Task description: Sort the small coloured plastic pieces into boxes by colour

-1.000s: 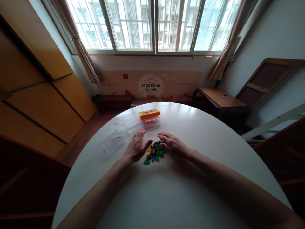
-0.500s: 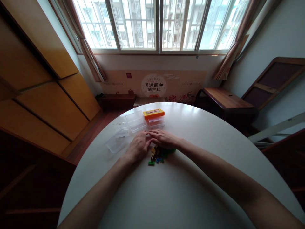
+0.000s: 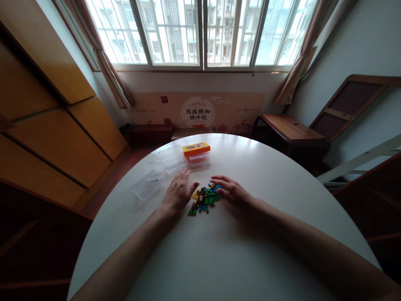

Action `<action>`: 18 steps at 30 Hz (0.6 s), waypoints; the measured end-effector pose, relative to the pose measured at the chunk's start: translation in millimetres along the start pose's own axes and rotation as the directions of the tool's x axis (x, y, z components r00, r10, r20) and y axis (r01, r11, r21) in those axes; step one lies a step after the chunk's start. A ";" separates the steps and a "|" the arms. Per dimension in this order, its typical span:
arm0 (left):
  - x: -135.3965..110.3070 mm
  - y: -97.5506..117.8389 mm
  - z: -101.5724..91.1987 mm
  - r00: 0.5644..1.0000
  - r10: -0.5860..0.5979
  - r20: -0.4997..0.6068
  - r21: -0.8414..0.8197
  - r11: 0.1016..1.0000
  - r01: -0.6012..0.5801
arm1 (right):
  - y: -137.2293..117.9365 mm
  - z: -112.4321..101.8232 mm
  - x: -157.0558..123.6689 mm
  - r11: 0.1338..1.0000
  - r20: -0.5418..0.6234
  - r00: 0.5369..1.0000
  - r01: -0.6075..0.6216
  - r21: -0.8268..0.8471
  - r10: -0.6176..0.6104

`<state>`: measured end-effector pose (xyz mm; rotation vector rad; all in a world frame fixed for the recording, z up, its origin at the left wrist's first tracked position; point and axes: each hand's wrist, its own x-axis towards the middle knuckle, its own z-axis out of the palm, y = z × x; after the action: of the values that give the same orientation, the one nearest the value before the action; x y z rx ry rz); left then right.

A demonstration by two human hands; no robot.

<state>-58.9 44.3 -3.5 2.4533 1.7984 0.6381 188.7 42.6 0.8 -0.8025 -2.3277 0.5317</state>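
Note:
A small heap of toy building bricks (image 3: pixel 205 197) in green, blue, yellow and dark brown lies on the white table. My left hand (image 3: pixel 178 190) rests flat at the heap's left side, thumb stretched out toward the bricks, and holds nothing. On the right side my right hand (image 3: pixel 233 190) has its fingers apart and slightly bent, the fingertips at the edge of the heap. I cannot tell whether those fingertips touch the bricks. One green brick (image 3: pixel 192 213) sits at the near left edge of the heap.
Beyond my hands stand clear plastic boxes, one upright-looking clear box (image 3: pixel 172 159) and another (image 3: pixel 147 190) farther left. An orange box (image 3: pixel 196 149) sits on a clear box (image 3: pixel 200 159). The round white table (image 3: pixel 275 179) has its curved edge at the far side.
My hands have come apart from their place together over the bricks. My right hand has moved right, uncovering the heap. The whole view has shifted slightly.

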 end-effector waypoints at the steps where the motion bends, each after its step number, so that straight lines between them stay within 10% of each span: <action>1: 5.2 -2.7 1.3 0.999 -0.051 0.007 0.041 0.998 0.050 | 1.4 -1.8 -1.7 1.000 -0.038 0.999 -0.015 0.004 0.015; 8: 17.0 -9.1 7.0 0.994 -0.085 0.068 0.092 0.993 0.079 | 11.3 -20.0 -31.1 0.998 -0.015 0.999 -0.037 -0.060 0.036; 18: -9.6 35.7 2.3 0.907 0.308 0.289 -0.155 0.950 -0.273 | 17.9 -10.9 -14.4 0.958 0.241 0.965 -0.029 -0.284 0.101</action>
<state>-28.0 24.1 0.8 2.5908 1.2634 0.3243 212.3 48.1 -6.9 -0.9948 -2.6600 0.3543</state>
